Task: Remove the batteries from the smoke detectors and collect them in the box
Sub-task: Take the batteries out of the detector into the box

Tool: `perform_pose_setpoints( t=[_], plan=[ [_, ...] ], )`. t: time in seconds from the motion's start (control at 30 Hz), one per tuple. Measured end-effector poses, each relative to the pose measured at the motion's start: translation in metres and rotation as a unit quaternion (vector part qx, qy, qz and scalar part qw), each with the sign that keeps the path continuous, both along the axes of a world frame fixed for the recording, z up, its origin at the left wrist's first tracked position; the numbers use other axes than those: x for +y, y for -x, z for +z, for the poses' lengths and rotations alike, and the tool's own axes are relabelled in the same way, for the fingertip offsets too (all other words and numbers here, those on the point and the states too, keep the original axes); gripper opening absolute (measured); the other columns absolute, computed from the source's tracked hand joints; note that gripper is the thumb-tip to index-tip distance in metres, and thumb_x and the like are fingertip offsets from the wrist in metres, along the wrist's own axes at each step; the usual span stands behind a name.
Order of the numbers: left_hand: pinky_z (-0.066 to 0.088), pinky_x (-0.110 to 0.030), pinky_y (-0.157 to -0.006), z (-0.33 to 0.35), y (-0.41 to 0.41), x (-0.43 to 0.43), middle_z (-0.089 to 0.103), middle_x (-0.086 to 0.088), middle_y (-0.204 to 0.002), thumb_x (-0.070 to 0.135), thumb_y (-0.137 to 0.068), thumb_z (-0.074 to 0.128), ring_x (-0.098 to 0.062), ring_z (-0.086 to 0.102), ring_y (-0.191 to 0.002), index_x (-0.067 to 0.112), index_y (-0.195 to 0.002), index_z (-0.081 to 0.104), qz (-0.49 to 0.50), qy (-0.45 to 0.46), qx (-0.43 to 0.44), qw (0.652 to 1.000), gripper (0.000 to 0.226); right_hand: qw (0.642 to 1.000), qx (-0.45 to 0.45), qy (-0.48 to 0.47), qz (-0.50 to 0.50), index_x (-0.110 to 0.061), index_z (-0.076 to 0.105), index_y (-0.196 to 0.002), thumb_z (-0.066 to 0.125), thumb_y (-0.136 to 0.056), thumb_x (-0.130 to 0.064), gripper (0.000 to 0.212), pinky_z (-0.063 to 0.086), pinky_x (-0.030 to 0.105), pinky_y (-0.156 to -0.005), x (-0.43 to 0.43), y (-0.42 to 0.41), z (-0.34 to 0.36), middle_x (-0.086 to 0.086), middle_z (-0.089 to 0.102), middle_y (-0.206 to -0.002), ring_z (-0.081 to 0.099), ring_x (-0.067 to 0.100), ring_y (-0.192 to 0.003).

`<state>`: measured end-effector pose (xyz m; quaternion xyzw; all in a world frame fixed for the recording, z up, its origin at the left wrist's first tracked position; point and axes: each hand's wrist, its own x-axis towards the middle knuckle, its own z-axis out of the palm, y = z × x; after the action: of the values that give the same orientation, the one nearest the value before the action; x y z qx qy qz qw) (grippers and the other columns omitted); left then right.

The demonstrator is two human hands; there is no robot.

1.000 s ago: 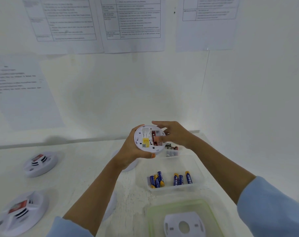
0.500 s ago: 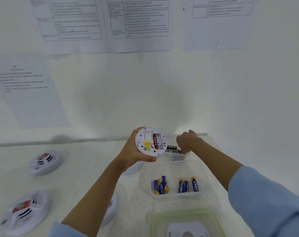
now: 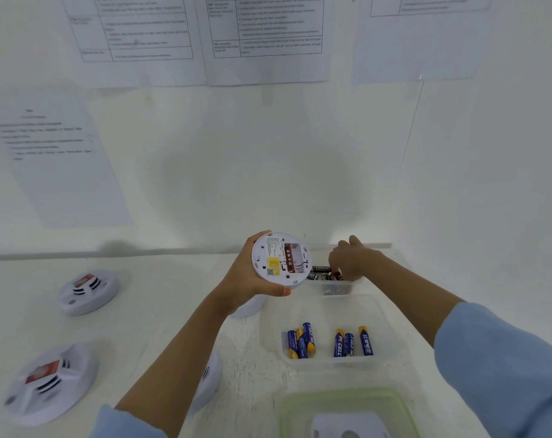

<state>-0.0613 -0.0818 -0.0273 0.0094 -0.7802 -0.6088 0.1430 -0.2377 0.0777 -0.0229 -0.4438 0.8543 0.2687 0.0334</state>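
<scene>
- White wall (image 3: 268, 184) hung with printed sheets (image 3: 265, 36) backs a pale tabletop (image 3: 158, 295).
- Left hand (image 3: 244, 279) holds a round smoke detector (image 3: 279, 259) above the tabletop, underside toward the camera, its grip wrapped round the rim.
- One red battery (image 3: 289, 263) sits in the detector's open compartment.
- Right hand (image 3: 350, 260) dips into a small clear box (image 3: 333, 289) of black batteries (image 3: 322, 269), fingers curled down; I cannot tell whether this grip holds anything.
- Nearer the camera, a clear tray (image 3: 331, 311) holds blue-and-yellow batteries (image 3: 339, 343).
- Far-left detector (image 3: 88, 290) and near-left detector (image 3: 50, 382) lie well apart from the boxes.
</scene>
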Motion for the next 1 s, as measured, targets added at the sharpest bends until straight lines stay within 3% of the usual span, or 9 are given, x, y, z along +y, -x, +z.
perform_pose_setpoints(
  t=[0.2,0.37,0.43,0.5,0.57,0.6,0.63,0.83,1.0],
  plan=[
    [0.050,-0.015,-0.077,0.002,0.000,0.002,0.052,0.005,-0.121,0.003,-0.048,0.079,-0.002,0.054,-0.108,0.028,-0.123,0.038,-0.005,-0.002,0.001,1.000,0.089,0.999,-0.048,0.026,0.000,-0.007,0.059,-0.113,0.044,-0.081,-0.005,0.035,0.027,0.032,-0.091,0.001,-0.002,0.004,0.010,0.061,-0.111,0.053,0.025,-0.106],
    [0.050,-0.015,-0.077,0.005,-0.001,0.003,0.052,0.006,-0.121,0.004,-0.048,0.079,-0.005,0.053,-0.109,0.029,-0.120,0.039,-0.003,-0.002,0.003,1.000,0.086,0.977,-0.139,0.158,-0.035,-0.007,0.068,-0.096,0.074,-0.066,-0.026,0.036,0.044,0.030,-0.082,0.005,0.003,0.022,0.007,0.066,-0.102,0.061,0.024,-0.095],
    [0.050,-0.014,-0.077,0.006,-0.001,0.003,0.052,0.007,-0.120,0.004,-0.048,0.079,0.000,0.054,-0.108,0.029,-0.120,0.039,-0.002,-0.001,0.005,1.000,0.086,0.933,-0.206,0.293,-0.039,-0.009,0.071,-0.085,0.081,-0.062,-0.022,0.028,0.051,0.028,-0.076,0.011,0.001,0.039,0.006,0.070,-0.091,0.066,0.016,-0.084],
    [0.050,-0.014,-0.076,0.008,-0.001,0.004,0.052,0.009,-0.119,0.004,-0.048,0.079,0.003,0.054,-0.105,0.028,-0.121,0.039,-0.002,0.000,0.006,1.000,0.086,0.851,-0.283,0.441,-0.042,-0.010,0.070,-0.083,0.082,-0.062,-0.013,0.025,0.048,0.016,-0.062,0.016,-0.007,0.056,0.006,0.071,-0.083,0.061,-0.003,-0.061],
    [0.050,-0.014,-0.077,0.009,-0.001,0.005,0.051,0.008,-0.119,0.003,-0.047,0.079,-0.001,0.054,-0.106,0.028,-0.122,0.038,-0.004,0.001,0.010,1.000,0.088,0.756,-0.364,0.543,-0.042,-0.008,0.067,-0.088,0.082,-0.062,-0.003,0.030,0.044,0.011,-0.057,0.018,-0.021,0.068,0.003,0.069,-0.078,0.056,-0.005,-0.051],
    [0.051,-0.015,-0.077,0.010,0.000,0.007,0.051,0.007,-0.119,0.003,-0.047,0.079,-0.003,0.054,-0.107,0.028,-0.122,0.038,-0.006,-0.001,0.012,1.000,0.089,0.730,-0.382,0.565,-0.038,-0.009,0.066,-0.088,0.082,-0.062,-0.001,0.032,0.045,0.012,-0.058,0.017,-0.029,0.071,0.000,0.068,-0.076,0.055,-0.003,-0.052],
    [0.051,-0.016,-0.077,0.011,0.001,0.008,0.051,0.006,-0.119,0.002,-0.046,0.079,-0.004,0.055,-0.107,0.029,-0.121,0.038,-0.008,-0.003,0.015,1.000,0.089,0.727,-0.383,0.570,-0.031,-0.010,0.065,-0.089,0.082,-0.060,-0.002,0.034,0.045,0.012,-0.057,0.015,-0.037,0.072,-0.002,0.067,-0.076,0.055,0.000,-0.055],
    [0.053,-0.020,-0.078,0.012,-0.001,0.017,0.051,0.002,-0.120,0.000,-0.047,0.080,-0.005,0.056,-0.106,0.027,-0.122,0.038,-0.018,-0.006,0.026,0.999,0.091,0.801,-0.293,0.522,0.008,-0.016,0.060,-0.089,0.085,-0.059,-0.011,0.040,0.038,0.011,-0.057,0.013,-0.060,0.064,0.000,0.063,-0.090,0.044,0.009,-0.066],
    [0.052,-0.018,-0.077,0.011,-0.006,0.021,0.050,0.006,-0.119,-0.002,-0.047,0.079,-0.008,0.055,-0.107,0.022,-0.127,0.035,-0.003,-0.020,0.038,0.999,0.094,0.816,-0.298,0.495,-0.002,-0.010,0.058,-0.097,0.074,-0.074,-0.009,0.028,0.050,0.025,-0.070,0.017,-0.074,0.066,-0.002,0.060,-0.101,0.056,0.016,-0.075]
  ],
)
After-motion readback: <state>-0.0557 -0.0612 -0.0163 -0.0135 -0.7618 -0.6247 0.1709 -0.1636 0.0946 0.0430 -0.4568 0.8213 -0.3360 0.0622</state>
